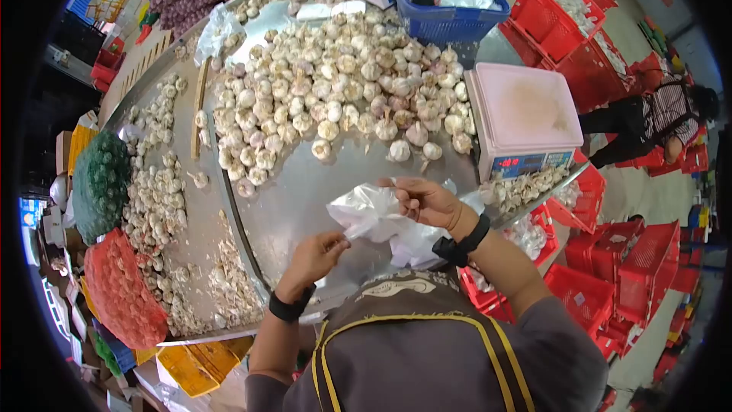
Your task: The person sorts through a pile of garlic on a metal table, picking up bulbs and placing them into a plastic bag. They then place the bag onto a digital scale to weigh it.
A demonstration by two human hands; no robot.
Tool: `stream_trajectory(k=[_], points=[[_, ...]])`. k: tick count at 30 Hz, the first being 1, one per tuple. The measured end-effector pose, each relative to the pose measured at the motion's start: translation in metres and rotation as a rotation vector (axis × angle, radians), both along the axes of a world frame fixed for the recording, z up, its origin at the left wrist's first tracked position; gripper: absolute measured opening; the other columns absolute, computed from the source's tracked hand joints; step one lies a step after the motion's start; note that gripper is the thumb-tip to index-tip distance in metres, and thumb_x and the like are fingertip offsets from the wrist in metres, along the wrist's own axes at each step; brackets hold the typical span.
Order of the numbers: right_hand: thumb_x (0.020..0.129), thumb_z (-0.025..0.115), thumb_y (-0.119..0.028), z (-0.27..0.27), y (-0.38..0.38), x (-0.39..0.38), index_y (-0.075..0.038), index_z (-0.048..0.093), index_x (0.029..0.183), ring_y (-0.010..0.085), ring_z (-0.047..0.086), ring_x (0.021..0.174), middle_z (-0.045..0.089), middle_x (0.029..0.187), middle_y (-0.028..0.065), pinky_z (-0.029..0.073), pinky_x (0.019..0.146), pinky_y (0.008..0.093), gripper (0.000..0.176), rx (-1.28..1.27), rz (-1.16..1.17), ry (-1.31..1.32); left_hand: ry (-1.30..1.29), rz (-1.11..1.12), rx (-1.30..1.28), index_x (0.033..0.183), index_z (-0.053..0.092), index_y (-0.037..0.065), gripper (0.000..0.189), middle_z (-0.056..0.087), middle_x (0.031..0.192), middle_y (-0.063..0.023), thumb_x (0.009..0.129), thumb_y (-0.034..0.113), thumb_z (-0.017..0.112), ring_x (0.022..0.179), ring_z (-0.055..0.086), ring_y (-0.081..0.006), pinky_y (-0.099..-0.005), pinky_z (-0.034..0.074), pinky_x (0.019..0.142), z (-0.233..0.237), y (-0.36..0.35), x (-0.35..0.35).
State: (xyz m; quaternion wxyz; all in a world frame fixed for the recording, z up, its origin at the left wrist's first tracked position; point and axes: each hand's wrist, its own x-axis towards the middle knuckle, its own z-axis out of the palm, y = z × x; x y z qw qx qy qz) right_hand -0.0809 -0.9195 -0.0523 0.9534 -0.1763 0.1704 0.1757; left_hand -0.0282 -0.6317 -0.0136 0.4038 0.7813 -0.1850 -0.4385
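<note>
A thin whitish plastic bag [370, 210] is spread between my two hands above the metal table [305, 183]. My left hand [314, 259] pinches its lower left edge. Higher and to the right, my right hand [427, 202] has its fingers closed on the bag's upper right part. More crumpled clear plastic [415, 244] lies beneath my right forearm, near the table's front edge. Beyond my hands, a large heap of garlic bulbs [328, 91] covers the back of the table. Each wrist has a black band.
Right of the heap sits a weighing scale [526, 107], with garlic scraps [526, 187] before it. A blue basket [450, 23] stands behind. Left are a wooden strip [200, 107], more garlic [156, 198], and green [101, 183] and red net sacks [122, 290]. Red crates [648, 267] and a person [671, 118] are at right.
</note>
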Motion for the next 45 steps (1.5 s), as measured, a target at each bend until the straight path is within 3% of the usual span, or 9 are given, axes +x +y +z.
stream_trajectory(k=[10,18,21,24,29,33,35,39,45], points=[[0.095,0.052,-0.013,-0.032,-0.01,0.01,0.003,0.06,0.118,0.0195,0.066,0.088,0.066,0.103,0.0089,0.055,0.082,0.0284,0.029,-0.155,-0.193,0.135,0.496,-0.022,-0.57,0.104,0.068,0.001,0.025,0.048,0.14,-0.0131,0.094,0.023,0.06,0.119,0.054,-0.0234,-0.0358,0.045,0.097,0.015,0.0,-0.01],[0.086,0.06,-0.006,0.012,0.038,-0.025,-0.001,0.067,0.1,0.0159,0.063,0.08,0.065,0.091,0.0067,0.049,0.075,0.0261,0.017,-1.364,0.273,-0.775,0.172,0.103,-0.303,0.104,0.066,0.001,0.031,0.059,0.086,-0.0011,0.093,0.029,0.062,0.073,0.052,-0.0094,-0.025,0.043,0.062,0.022,-0.05,0.008],[0.091,0.056,-0.013,-0.033,-0.008,-0.011,-0.003,0.067,0.088,0.0086,0.057,0.064,0.063,0.075,0.0019,0.045,0.055,0.0202,0.015,-0.309,-0.034,0.016,0.094,0.026,-0.275,0.087,0.067,0.0,0.029,0.054,0.069,0.0023,0.092,0.029,0.064,0.062,0.045,-0.0069,-0.0254,0.036,0.055,-0.011,-0.038,0.005],[0.095,0.057,-0.022,0.008,0.014,-0.021,-0.002,0.064,0.112,0.0015,0.051,0.054,0.065,0.079,0.0005,0.04,0.045,0.0126,0.027,-0.17,0.385,-0.124,0.119,0.006,-0.327,0.072,0.059,0.0,0.034,0.048,0.064,0.0026,0.091,0.027,0.065,0.058,0.04,-0.007,-0.0262,0.032,0.053,0.004,-0.039,0.004],[0.097,0.054,-0.018,-0.087,-0.018,-0.002,-0.001,0.062,0.114,0.0015,0.059,0.067,0.066,0.099,0.0019,0.043,0.05,0.011,0.025,-0.202,-0.117,0.121,0.009,-0.36,-0.32,0.062,0.044,0.002,0.039,0.035,0.06,0.0007,0.086,0.019,0.07,0.057,0.033,-0.0091,-0.0282,0.029,0.053,0.041,-0.05,-0.011],[0.097,0.054,-0.018,-0.074,-0.006,-0.018,-0.003,0.057,0.122,0.008,0.062,0.088,0.066,0.103,0.0016,0.052,0.069,0.0213,0.03,-0.383,-0.249,0.146,0.032,-0.29,-0.461,0.066,0.045,0.002,0.036,0.039,0.063,-0.0001,0.085,0.017,0.071,0.06,0.038,-0.0087,-0.0272,0.032,0.055,0.017,-0.049,-0.008],[0.097,0.053,-0.024,-0.067,0.026,-0.029,-0.005,0.058,0.119,0.0144,0.062,0.091,0.065,0.095,0.0015,0.053,0.073,0.0341,0.03,-1.253,-0.244,-0.48,0.31,0.113,-0.515,0.066,0.049,0.003,0.03,0.047,0.067,-0.0018,0.089,0.016,0.063,0.064,0.046,-0.012,-0.0274,0.037,0.061,0.018,-0.057,0.001],[0.085,0.062,-0.01,-0.042,0.032,-0.049,-0.006,0.067,0.1,0.0281,0.064,0.091,0.066,0.097,0.0122,0.051,0.079,0.0362,0.017,-2.014,0.415,-0.633,0.267,-0.06,-0.5,0.089,0.063,0.0,0.018,0.058,0.082,-0.0039,0.093,0.017,0.059,0.074,0.055,-0.0115,-0.0264,0.045,0.07,0.031,-0.078,-0.003],[0.081,0.062,-0.008,0.023,-0.043,-0.13,0.001,0.06,0.076,0.0257,0.054,0.062,0.054,0.067,0.0143,0.042,0.058,0.0353,0.011,-1.964,-0.262,-0.075,0.107,0.027,-0.59,0.12,0.058,0.001,0.03,0.056,0.106,-0.0028,0.092,0.012,0.062,0.086,0.052,-0.0075,-0.0235,0.046,0.073,0.039,-0.08,0.0]])
